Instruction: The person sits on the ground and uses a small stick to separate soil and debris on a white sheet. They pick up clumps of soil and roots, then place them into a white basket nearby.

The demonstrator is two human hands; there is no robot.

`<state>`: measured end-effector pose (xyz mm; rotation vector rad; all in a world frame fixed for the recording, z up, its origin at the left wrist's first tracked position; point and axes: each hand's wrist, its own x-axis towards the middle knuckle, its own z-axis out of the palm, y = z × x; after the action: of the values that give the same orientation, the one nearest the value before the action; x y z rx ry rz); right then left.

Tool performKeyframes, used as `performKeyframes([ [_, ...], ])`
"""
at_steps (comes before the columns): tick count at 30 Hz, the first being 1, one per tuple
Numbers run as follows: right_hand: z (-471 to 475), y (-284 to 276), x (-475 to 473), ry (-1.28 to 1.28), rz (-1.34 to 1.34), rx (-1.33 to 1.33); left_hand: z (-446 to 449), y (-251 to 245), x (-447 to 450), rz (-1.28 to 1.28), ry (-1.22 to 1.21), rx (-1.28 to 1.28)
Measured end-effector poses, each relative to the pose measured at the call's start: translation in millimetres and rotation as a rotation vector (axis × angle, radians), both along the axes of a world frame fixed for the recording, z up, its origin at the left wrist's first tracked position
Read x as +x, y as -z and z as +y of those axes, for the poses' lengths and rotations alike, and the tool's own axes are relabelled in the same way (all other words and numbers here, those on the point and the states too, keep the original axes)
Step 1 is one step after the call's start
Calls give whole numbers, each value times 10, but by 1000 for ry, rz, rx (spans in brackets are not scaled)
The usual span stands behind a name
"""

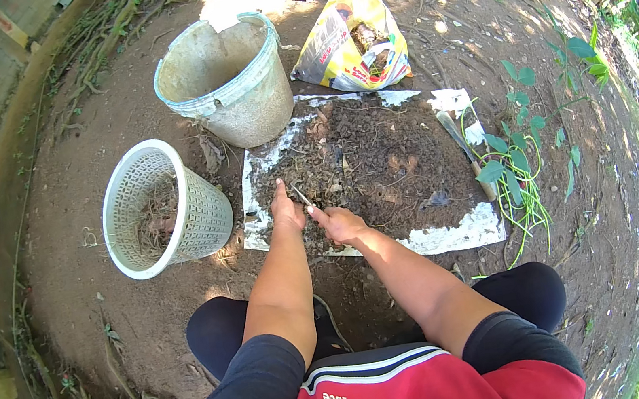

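Dark, crumbly soil (386, 153) mixed with roots and dry bits is spread over a white sheet (459, 232) on the ground. My left hand (286, 209) rests at the soil's left side, seen nearly edge-on with a finger stretched forward; no object shows in it. Close to its right, my right hand (338, 224) grips a small metal-bladed tool (301, 194), whose blade points forward and left toward the soil. Its handle is mostly hidden in my fingers. A knife with a wooden handle (485, 181) lies along the sheet's right edge, away from both hands.
Left of the sheet, a white perforated plastic basket (207, 209) leans on its side, holding dry roots. Behind it stands a large bucket (251, 108) with a broken rim. A printed plastic bag (330, 54) sits at the back. Leafy green stems (524, 195) lie right; exposed roots (114, 44) cross the ground.
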<state>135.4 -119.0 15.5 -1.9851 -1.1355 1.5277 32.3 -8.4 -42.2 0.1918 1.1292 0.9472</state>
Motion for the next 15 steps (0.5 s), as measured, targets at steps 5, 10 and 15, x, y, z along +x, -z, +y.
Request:
performKeyframes([
  [5, -24, 11, 34, 60, 52, -24, 97, 32, -17, 11, -33, 5],
  [10, -34, 115, 157, 26, 295, -90, 199, -54, -132, 93, -116, 19],
  [15, -26, 118, 155, 51, 318, -140, 175, -114, -183, 255, 0, -50],
])
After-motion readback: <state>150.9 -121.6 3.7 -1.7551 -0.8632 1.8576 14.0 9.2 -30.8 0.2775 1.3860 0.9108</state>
